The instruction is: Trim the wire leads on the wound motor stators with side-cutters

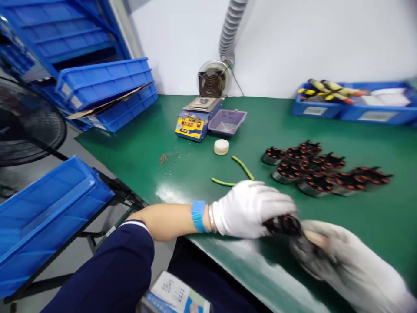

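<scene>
My left hand, in a white glove with a blue band at the wrist, is closed on a dark motor part near the table's front edge. Close beside it on the right, my right hand, also gloved, grips a blurred dark and metallic part. Whether these are two parts or one is hard to tell through the blur. Several motor stators with black tops, copper windings and metal rims stand in a group beyond my hands.
On the green table are green tubes, a round white container, a purple tray and a solder pot. Blue bins line the back right; blue crates and a fan stand left.
</scene>
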`<action>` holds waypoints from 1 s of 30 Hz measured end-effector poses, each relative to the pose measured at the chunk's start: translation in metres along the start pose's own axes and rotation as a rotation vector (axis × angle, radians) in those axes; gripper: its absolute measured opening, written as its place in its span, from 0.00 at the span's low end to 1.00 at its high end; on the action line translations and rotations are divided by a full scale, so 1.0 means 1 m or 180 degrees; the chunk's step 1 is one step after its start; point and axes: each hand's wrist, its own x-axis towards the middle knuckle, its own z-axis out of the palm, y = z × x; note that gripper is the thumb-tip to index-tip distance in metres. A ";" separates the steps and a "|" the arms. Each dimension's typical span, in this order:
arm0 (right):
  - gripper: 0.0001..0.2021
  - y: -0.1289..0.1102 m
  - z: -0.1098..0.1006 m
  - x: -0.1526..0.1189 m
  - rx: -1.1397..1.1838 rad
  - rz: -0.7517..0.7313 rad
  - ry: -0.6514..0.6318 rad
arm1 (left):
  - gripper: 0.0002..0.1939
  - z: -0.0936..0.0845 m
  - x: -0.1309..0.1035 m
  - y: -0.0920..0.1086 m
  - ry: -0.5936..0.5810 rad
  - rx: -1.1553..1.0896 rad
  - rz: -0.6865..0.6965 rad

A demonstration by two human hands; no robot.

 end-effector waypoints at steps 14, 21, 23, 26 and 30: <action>0.15 -0.011 -0.033 0.006 -0.3518 -0.2818 0.0543 | 0.19 0.014 -0.002 -0.015 0.0786 0.0435 0.0116; 0.18 -0.006 -0.036 0.024 -0.3353 -0.1676 0.0978 | 0.30 -0.002 0.000 -0.023 0.1825 0.0052 -0.1073; 0.22 -0.011 0.003 0.042 -0.3494 -0.1874 0.0880 | 0.32 -0.007 0.002 -0.027 0.2058 -0.0097 -0.1187; 0.29 -0.019 0.062 0.068 -0.3668 -0.2064 0.0706 | 0.34 -0.012 0.004 -0.032 0.2076 -0.0155 -0.1351; 0.27 -0.022 0.076 0.072 -0.3716 -0.2125 0.0625 | 0.32 -0.013 0.004 -0.035 0.2008 -0.0067 -0.1462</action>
